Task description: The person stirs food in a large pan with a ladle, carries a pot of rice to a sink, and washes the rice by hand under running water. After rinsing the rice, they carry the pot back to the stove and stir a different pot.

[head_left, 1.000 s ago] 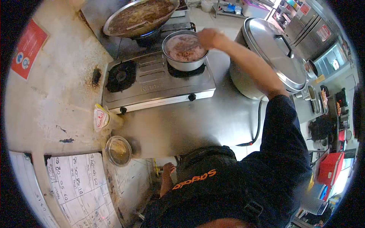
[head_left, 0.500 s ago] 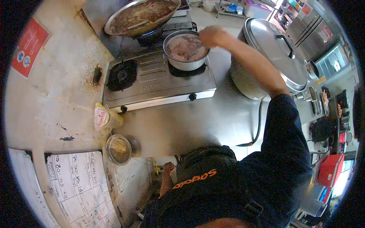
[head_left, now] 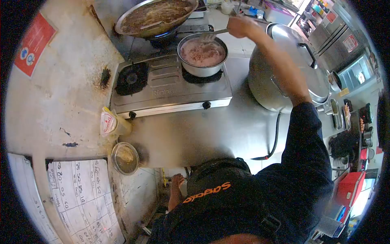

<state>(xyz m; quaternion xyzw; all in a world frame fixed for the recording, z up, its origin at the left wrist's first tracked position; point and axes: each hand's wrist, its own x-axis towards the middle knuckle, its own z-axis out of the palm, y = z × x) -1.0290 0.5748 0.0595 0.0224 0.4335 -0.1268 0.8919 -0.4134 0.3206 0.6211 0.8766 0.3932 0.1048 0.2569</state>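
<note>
My right hand (head_left: 240, 27) is closed around the handle of a slotted turner (head_left: 209, 36). Its slotted head is at the far rim of a white-sided pot (head_left: 200, 71), over the pinkish, bubbling contents with reddish bits. The pot stands on the right burner of a two-burner gas stove (head_left: 167, 94). Low beside my dark apron, my left hand (head_left: 177, 179) has its fingers curled; whatever they may hold is too small to make out.
A wide wok (head_left: 156, 18) of brown food sits over a blue flame at the back. A large lidded pot (head_left: 264, 81) stands to the right, near a black hose (head_left: 278, 134). By the left wall are a plastic jug (head_left: 120, 125) and a bowl (head_left: 125, 158).
My right hand has risen and moved slightly right and away from the pot. The turner's head, hidden or blurred before, now shows at the far rim. The view has shifted a little.
</note>
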